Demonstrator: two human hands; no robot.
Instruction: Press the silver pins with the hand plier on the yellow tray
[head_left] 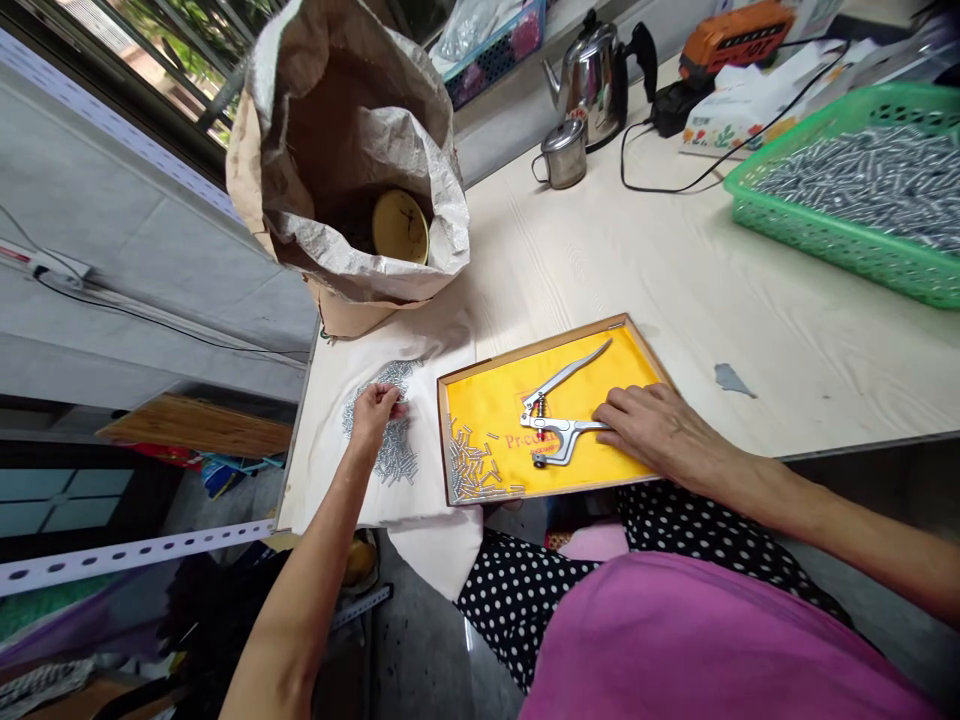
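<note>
My left hand (376, 408) is over a pile of small silvery metal pieces (395, 450) on a pale cloth. Its thumb and fingers are pinched together; whatever is between them is too small to make out. My right hand (656, 428) rests at the right side of a shallow tray (480, 375) with a yellow bottom. Its fingers are closed on the lower handle end of silver hand pliers (559, 430), whose upper handle is raised, with a small spring between the handles. Several short metal spring-like pieces (471, 465) lie in the tray's near left corner.
A large open paper sack (337, 285) with a yellow bowl (401, 228) inside stands behind the pile. At the right is a green basket (825, 235) full of metal pieces. Farther back are a metal cup (564, 158), a kettle (596, 85) and a black cable (675, 190).
</note>
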